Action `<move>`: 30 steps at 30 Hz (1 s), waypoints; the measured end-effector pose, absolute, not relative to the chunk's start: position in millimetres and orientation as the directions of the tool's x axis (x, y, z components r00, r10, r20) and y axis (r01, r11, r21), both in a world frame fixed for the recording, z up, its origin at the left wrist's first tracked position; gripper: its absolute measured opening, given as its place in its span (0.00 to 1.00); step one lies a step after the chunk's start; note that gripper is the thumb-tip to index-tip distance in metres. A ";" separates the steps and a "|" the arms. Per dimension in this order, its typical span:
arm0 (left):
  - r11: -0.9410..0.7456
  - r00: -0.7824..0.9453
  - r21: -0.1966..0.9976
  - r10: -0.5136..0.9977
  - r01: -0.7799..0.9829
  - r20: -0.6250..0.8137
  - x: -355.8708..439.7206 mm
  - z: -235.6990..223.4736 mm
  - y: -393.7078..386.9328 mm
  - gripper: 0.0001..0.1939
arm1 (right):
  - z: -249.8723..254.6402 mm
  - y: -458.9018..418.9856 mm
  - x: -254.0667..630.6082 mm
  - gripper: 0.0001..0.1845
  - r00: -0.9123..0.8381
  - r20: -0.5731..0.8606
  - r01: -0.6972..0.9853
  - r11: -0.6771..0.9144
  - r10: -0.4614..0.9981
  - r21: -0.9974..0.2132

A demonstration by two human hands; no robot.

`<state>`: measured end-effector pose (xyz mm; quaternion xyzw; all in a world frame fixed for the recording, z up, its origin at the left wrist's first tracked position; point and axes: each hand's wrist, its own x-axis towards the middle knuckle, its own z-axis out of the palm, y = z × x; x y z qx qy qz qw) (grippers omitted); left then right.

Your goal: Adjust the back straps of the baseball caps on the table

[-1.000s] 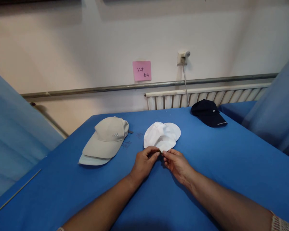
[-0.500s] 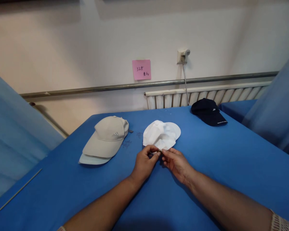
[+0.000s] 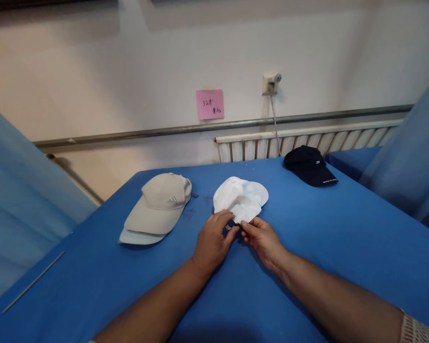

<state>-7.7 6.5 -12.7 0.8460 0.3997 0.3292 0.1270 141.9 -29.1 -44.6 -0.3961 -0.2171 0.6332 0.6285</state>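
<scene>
A white cap (image 3: 239, 197) lies on the blue-covered table in front of me, its brim to the right and its back edge towards me. At that edge my right hand (image 3: 263, 240) pinches the cap strap near a small dark buckle (image 3: 238, 225). My left hand (image 3: 214, 238) is closed about the strap from the left, thumb at the buckle and forefinger against the cap's edge. A gap shows between that thumb and forefinger. The fingertips hide part of the strap.
Beige cap (image 3: 160, 202) stacked over a pale cap (image 3: 141, 237) on the left. Dark navy cap (image 3: 307, 166) at the back right. A thin stick (image 3: 34, 281) lies near the left edge. Behind the table are a metal rail (image 3: 157, 131), a radiator (image 3: 250, 147) and a plugged-in cord (image 3: 275, 119).
My left forefinger has lifted and spread from the thumb onto the cap's edge, so more strap shows. My right hand keeps its pinch almost in place.
</scene>
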 end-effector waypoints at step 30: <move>-0.496 0.488 0.745 0.832 0.445 0.263 1.2 -24.0 11.1 0.07 | -40.3 -28.8 146.1 0.18 0.016 -0.302 -0.619 -0.228 0.953 -0.752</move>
